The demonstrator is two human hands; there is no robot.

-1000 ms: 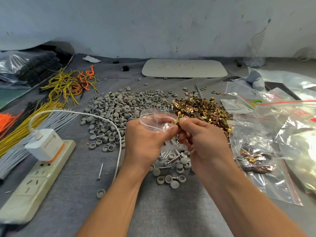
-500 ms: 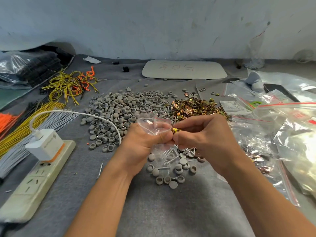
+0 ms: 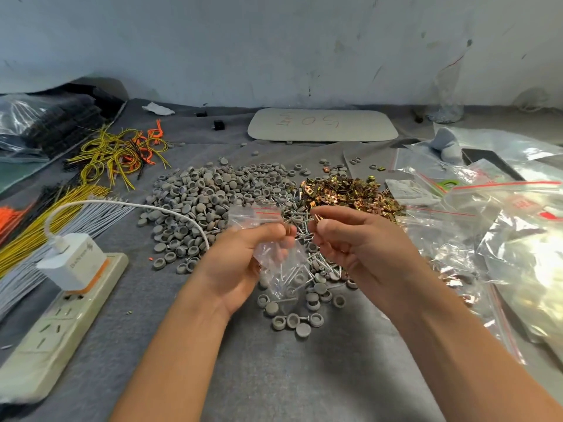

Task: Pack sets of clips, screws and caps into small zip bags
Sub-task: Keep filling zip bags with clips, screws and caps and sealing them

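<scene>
Here, two hands hold a small bag and one clip over piles of parts.

On the gray cloth [image 3: 274, 376] lie a big heap of caps [image 3: 207, 196], a smaller heap of clips [image 3: 350, 193] and loose screws [image 3: 300, 223] between them. The left hand [image 3: 243, 257] has its fingers and thumb curled around the bag [image 3: 280, 269], up in the air just above the screws. The right hand [image 3: 356, 248] pinches a clip [image 3: 316, 217] in its fingertips, near the bag but not touching it. The bag hangs long-way down, with the red-line mouth at the top and the bottom toward the person. I cannot tell how wide the mouth is open. The bag is soft, so I think the mouth could fold shut and the clip could miss it and drop into the mixed heap below. If the bag tips, the parts in it could spill out.
</scene>
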